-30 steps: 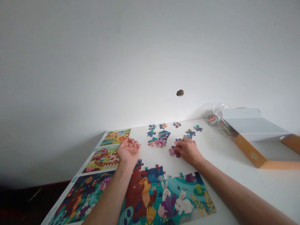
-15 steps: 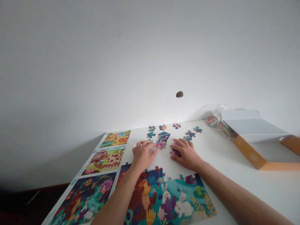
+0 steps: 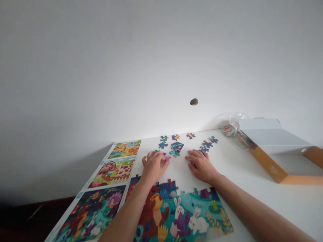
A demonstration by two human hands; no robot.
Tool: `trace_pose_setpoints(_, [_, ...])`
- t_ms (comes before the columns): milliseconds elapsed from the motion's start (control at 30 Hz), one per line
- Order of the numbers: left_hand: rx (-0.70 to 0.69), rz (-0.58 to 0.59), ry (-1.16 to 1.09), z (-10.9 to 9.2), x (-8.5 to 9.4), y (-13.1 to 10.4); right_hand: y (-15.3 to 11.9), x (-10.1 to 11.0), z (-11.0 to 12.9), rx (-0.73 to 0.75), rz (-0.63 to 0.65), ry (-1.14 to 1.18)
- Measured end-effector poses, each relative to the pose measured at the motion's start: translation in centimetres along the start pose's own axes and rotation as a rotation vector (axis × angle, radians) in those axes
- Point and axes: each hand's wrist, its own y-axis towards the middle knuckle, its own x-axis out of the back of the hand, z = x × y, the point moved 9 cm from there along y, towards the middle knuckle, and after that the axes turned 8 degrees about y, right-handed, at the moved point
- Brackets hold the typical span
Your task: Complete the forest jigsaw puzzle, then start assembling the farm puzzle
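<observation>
My left hand (image 3: 153, 167) is closed on a pink-purple puzzle piece (image 3: 167, 157), its thumb and fingertips at the piece's edge. To the right, my right hand (image 3: 202, 165) curls over a purple puzzle piece (image 3: 192, 163), which its fingers mostly hide. Between and beyond the hands lie loose dark-blue and teal pieces (image 3: 177, 146); a teal piece tip shows by the left fingers. Closer to me is the partly joined puzzle (image 3: 185, 215) with a bear and white rabbits, its far edge uneven. The left forearm covers some of its left side.
Picture sheets (image 3: 112, 171) line the table's left edge. An open orange-and-white box (image 3: 272, 164) stands at right, with a clear plastic bag (image 3: 237, 132) of pieces beside it. More loose pieces (image 3: 207, 144) lie near the wall (image 3: 151, 84), which has a hole (image 3: 194, 102).
The left hand has drawn the pink-purple piece left, away from the blue pieces, uncovering a teal one. The right hand has shifted slightly right, and less of its purple piece shows.
</observation>
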Motion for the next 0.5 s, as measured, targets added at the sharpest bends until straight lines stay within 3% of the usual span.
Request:
trace_pose_setpoints(233, [-0.005, 0.003, -0.017, 0.0, 0.1, 0.0, 0.0, -0.2, 0.3, 0.081, -0.016, 0.040])
trace_pose_setpoints(500, [-0.267, 0.152, -0.060, -3.4, -0.5, -1.2, -0.2, -0.4, 2.3, 0.228, 0.022, 0.100])
